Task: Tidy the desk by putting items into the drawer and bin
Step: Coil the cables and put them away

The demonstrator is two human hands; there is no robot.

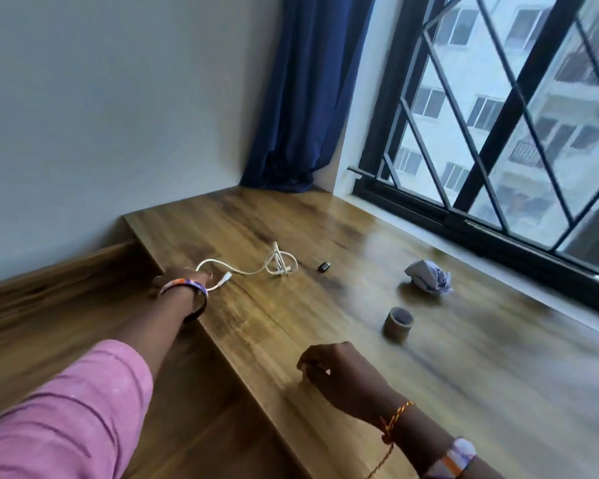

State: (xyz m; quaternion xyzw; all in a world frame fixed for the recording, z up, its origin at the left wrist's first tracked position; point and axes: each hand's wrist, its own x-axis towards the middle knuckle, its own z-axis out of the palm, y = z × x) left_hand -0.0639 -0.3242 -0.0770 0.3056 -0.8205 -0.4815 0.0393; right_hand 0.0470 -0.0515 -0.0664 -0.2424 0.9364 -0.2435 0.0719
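Nearest the camera, a pink sleeve [66, 409] is covering the left arm, which is stretching out over the counter's [325, 340] left edge. At its end the left hand [184, 276], with a bangle [187, 295] at the wrist, is reaching down at the near end of a white cable [246, 269]; its fingers are mostly hidden behind the wrist, so whether they are gripping the cable or only touching it cannot be told. The cable is lying in loose loops on the wood, running away from that hand towards the counter's middle. Just beyond its far loops a small black object [324, 266] is sitting. The right hand [336, 371] is hovering low over the near part of the counter, fingers curled inward and holding nothing visible. Further right, a short cardboard roll [397, 323] is standing upright, and behind it a crumpled wad of paper [427, 280] is lying near the window [498, 133]. A blue curtain [301, 98] is hanging in the corner.
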